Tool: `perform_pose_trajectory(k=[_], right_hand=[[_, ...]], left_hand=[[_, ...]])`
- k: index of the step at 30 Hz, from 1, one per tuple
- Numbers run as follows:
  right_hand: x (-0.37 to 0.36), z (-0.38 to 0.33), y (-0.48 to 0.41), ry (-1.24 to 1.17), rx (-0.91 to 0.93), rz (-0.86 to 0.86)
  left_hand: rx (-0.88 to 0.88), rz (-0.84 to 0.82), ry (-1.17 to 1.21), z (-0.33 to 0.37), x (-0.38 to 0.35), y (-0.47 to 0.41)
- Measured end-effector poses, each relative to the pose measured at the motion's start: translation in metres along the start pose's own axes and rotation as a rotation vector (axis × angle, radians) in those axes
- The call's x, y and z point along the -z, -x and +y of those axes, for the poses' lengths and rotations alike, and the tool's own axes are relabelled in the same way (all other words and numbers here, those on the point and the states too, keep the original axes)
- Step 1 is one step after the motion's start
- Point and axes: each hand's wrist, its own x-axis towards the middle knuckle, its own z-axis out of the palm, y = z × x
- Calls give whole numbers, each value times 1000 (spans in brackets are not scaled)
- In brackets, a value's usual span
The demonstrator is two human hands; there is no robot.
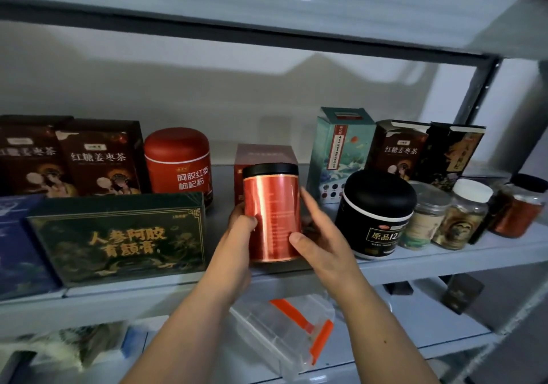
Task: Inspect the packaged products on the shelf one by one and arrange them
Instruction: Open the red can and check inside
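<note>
We hold the red canister [272,214] upright at the shelf [444,257] front, left grip [240,225] and right grip [321,245] both curled round it, beside the black jar [378,202].

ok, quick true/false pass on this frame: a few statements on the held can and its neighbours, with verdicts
1. The left grip and the right grip both hold the orange can. True.
2. The orange can lies on its side. False: it is upright, with its black lid on top.
3. The green box is to the can's right. False: it stands to the can's left, at the front of the shelf.
4. The black tub stands to the can's right. True.
</note>
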Motion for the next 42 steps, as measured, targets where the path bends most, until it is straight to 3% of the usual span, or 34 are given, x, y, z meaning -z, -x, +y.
perform_pose_trajectory(k=[5,13,18,25,29,33,36,42], right_hand=[[5,-2,-3,-6,9,-51],[7,6,-2,-53,40,-96],[6,1,-8,-51,55,-150],[8,4,-8,-113,27,-89],[10,6,-13,-151,-52,-90],[8,1,-8,-67,-4,-161],[9,-1,-6,-64,23,-186],[7,1,-5,-139,11,-120]], left_hand=[[56,7,12,7,-4,4],[-2,68,-33,5,-6,9],[-58,24,-155,2,-7,10],[-12,90,-37,5,-7,9],[-1,43,-34,8,-9,10],[-23,12,62,5,-2,14],[-25,-47,-28,4,1,15],[-21,-103,26,6,2,14]])
